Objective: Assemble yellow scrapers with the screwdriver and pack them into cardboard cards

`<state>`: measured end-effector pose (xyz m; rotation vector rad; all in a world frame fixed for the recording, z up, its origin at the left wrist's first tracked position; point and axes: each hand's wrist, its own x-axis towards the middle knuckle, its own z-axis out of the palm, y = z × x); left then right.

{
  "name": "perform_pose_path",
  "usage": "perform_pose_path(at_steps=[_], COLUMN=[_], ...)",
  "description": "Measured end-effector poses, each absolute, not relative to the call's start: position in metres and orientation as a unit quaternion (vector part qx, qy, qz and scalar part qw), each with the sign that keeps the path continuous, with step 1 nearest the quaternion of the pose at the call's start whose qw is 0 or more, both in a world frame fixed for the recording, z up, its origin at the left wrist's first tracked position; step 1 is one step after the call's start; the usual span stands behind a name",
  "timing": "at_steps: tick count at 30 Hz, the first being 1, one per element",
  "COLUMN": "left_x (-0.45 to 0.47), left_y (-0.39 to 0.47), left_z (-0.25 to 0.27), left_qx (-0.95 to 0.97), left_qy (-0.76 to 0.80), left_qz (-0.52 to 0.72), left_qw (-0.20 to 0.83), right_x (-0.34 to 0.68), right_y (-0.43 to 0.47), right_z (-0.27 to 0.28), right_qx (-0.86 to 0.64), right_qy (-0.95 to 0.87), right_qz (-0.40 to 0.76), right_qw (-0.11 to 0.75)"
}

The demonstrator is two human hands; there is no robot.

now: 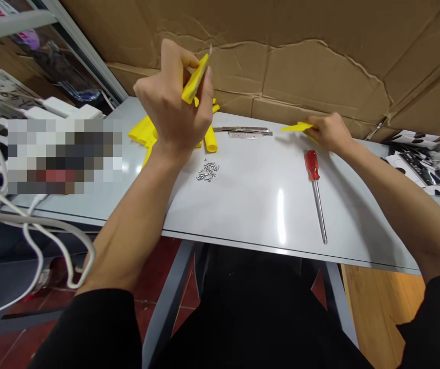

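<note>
Yellow piece (195,81) between left fingers (206,92)

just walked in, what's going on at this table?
A person's left hand holds up a yellow piece; the right hand holds another yellow piece by the table's far side. More yellow parts lie beyond the left forearm. Thin metal strips, a pile of what look like small screws and a red-handled screwdriver lie untouched.

Big brown cardboard (319,77) stands behind the left hand (175,97) and right hand (331,132). A shiny white desk (243,205) is under both, with red floor tiles (158,266) lower down.
</note>
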<state>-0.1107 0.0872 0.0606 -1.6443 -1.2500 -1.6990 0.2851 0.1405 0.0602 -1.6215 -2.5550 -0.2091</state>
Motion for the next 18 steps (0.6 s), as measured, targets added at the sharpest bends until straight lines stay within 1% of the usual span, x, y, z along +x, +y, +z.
perform_pose_path(at_steps=[2, 4, 7, 10, 16, 18], left_x=[-0.115, -0.122, -0.133, -0.138, -0.136, -0.136], left_y=[0.089, 0.09, 0.09, 0.087, 0.087, 0.087], left_z=[0.061, 0.062, 0.066, 0.069, 0.067, 0.067], left_qx=[-0.602, -0.603, -0.602, -0.589, -0.578, -0.582], left_qy=[-0.475, -0.51, -0.56, -0.573, -0.549, -0.528], left_qz=[-0.6, -0.573, -0.541, -0.548, -0.569, -0.572], left_qw=[0.228, 0.22, 0.179, 0.158, 0.203, 0.234], right_x=[0.258, 0.222, 0.162, 0.114, 0.086, 0.086], right_y=[0.155, 0.171, 0.191, 0.207, 0.22, 0.221], right_z=[0.072, 0.079, 0.079, 0.068, 0.048, 0.045], right_qx=[-0.512, -0.483, -0.455, -0.443, -0.39, -0.382], right_qy=[-0.853, -0.87, -0.886, -0.894, -0.92, -0.924], right_qz=[-0.055, -0.05, -0.051, -0.051, -0.048, -0.023], right_qw=[0.082, 0.088, 0.079, 0.048, 0.005, -0.004])
